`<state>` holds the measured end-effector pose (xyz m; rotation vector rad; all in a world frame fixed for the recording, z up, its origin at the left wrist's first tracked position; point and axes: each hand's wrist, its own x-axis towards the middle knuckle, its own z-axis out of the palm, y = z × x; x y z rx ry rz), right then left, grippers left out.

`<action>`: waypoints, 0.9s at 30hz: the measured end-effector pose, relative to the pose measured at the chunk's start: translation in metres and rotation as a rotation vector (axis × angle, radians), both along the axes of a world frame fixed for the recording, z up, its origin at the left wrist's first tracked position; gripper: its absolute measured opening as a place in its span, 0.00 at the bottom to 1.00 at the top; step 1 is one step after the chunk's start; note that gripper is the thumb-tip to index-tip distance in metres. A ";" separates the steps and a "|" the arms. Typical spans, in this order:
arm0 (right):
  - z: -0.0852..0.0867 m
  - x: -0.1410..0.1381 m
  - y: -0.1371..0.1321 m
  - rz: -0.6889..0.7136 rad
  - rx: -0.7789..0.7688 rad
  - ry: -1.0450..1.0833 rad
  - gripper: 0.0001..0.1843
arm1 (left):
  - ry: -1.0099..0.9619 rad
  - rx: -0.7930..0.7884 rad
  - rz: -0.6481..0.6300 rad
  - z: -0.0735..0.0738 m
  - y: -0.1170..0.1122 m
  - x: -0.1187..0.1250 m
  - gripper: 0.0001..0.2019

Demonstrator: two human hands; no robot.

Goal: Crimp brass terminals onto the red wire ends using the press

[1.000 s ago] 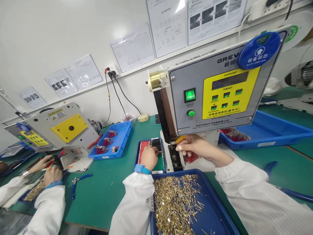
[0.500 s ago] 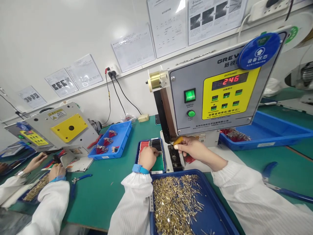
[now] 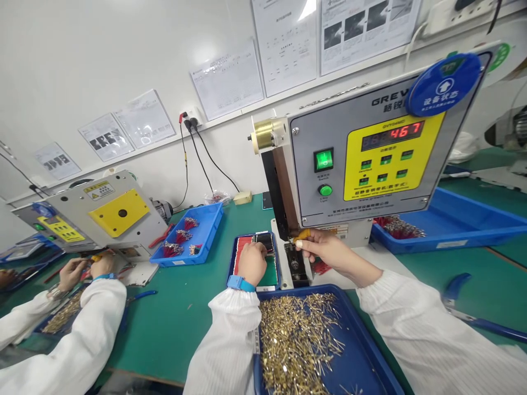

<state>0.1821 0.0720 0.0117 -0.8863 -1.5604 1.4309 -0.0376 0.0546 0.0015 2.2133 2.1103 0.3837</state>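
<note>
Presently, along the green bench top (image 3: 164, 329):

- Right hand (image 3: 331, 255): thumb and fingers together, clamped on a small yellow piece (image 3: 302, 235), kind too small to tell, held at the head of the bench machine (image 3: 362, 148).
- Left hand (image 3: 252, 263): fingertips down on red and black wires (image 3: 263, 242) in a small blue tray (image 3: 229, 269); whether they grip, cannot tell.
- Large blue tray (image 3: 304, 288): at the bench's near edge, below both hands, heaped with brass pins (image 3: 296, 343).
- Blue-handled pliers (image 3: 457, 291): toward the bench's right edge.
- Co-worker's hands (image 3: 82, 271): well apart, far left.
- Step, as judged: placing the piece at the machine head; the next move calls for holding it steady and square.
</note>
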 end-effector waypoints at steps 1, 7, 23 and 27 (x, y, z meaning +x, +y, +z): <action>0.000 0.000 0.000 -0.004 -0.003 0.009 0.14 | -0.004 0.008 0.009 0.000 0.001 0.000 0.10; 0.000 -0.002 -0.001 -0.031 -0.021 0.033 0.11 | -0.012 0.077 0.035 -0.004 0.005 -0.003 0.13; 0.007 0.002 -0.001 0.024 -0.054 0.021 0.10 | 0.020 0.041 0.039 -0.009 0.021 -0.002 0.11; 0.004 0.002 0.000 0.026 -0.080 0.102 0.14 | 0.018 0.032 0.033 -0.008 0.020 -0.003 0.11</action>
